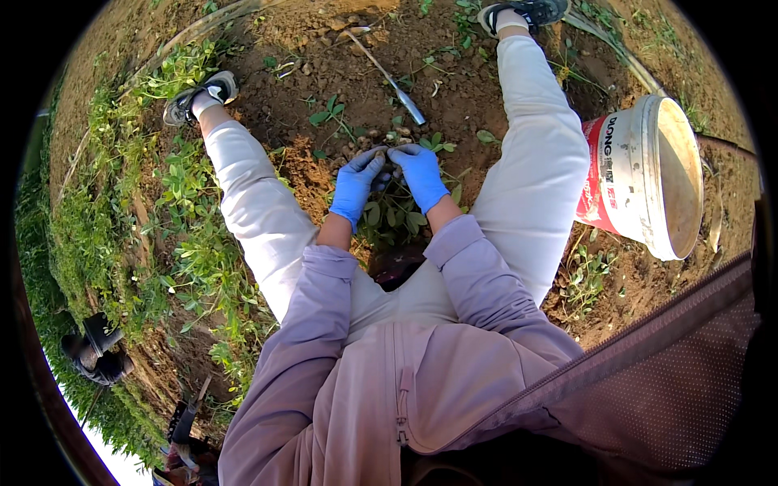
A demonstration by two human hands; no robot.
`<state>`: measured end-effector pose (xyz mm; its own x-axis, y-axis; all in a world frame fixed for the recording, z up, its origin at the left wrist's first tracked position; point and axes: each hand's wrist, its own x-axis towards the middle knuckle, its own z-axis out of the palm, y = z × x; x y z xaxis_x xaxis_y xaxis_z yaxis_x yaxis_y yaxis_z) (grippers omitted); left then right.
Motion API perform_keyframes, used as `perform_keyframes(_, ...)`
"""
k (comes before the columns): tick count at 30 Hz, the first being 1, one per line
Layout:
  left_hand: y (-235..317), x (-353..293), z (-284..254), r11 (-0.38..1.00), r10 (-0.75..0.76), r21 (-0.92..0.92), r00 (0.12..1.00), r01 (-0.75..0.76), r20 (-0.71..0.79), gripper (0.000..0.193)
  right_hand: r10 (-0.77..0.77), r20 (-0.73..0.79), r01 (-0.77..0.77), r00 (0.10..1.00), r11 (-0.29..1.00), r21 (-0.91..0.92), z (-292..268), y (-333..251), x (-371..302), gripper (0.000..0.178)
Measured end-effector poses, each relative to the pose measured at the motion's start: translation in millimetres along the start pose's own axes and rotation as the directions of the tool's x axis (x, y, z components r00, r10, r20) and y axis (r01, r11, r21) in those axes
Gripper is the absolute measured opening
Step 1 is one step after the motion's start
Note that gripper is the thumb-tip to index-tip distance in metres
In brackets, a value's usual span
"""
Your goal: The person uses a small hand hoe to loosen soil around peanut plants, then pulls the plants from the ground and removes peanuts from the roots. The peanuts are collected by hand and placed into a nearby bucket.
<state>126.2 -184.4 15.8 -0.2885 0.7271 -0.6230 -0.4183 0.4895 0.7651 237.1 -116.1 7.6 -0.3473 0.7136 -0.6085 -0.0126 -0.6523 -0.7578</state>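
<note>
My left hand (356, 183) and my right hand (420, 173), both in blue gloves, meet at the fingertips between my spread legs. Their fingers are closed on the pod end of an uprooted peanut plant (394, 215), whose green leaves hang toward my lap. Soil-darkened glove fingertips hide most of what lies between them. Just beyond the fingers, several loose peanuts (350, 148) lie on the brown soil. Farther out rests a hand tool (387, 76) with a thin shaft and a grey metallic end pointing toward my hands.
A white bucket (648, 182) with a red label lies tipped beside my right leg, mouth facing right. Leafy green plants (190, 219) grow along my left. Pale hoses (620, 57) cross the soil at the far side. At the lower left, another person (97, 352) is partly visible.
</note>
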Motion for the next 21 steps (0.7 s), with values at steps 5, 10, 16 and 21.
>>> perform_keyframes(5, -14.5, 7.2, -3.3, 0.996, 0.077, -0.04, 0.997, -0.077, -0.011, 0.021, 0.045, 0.023, -0.044, 0.999, 0.999, -0.016, -0.7, 4.5, 2.7, 0.012)
perform_keyframes(10, -19.7, 11.9, -1.2, 0.992, 0.096, -0.073, 0.994, -0.1, -0.05, 0.019, 0.063, -0.016, -0.064, 0.998, 0.996, -0.055, 2.3, 4.8, 1.8, 0.014)
perform_keyframes(16, -17.7, 8.4, 3.4, 0.984, 0.07, -0.16, 0.997, -0.075, -0.034, 0.023, 0.088, -0.065, -0.079, 0.994, 0.989, 0.129, -6.0, 2.5, 4.9, 0.014)
perform_keyframes(21, -15.6, 9.1, -3.6, 0.976, 0.049, -0.211, 0.998, -0.053, -0.025, 0.024, 0.093, -0.063, -0.091, 0.994, 0.995, 0.043, -6.6, 1.8, 2.8, 0.015)
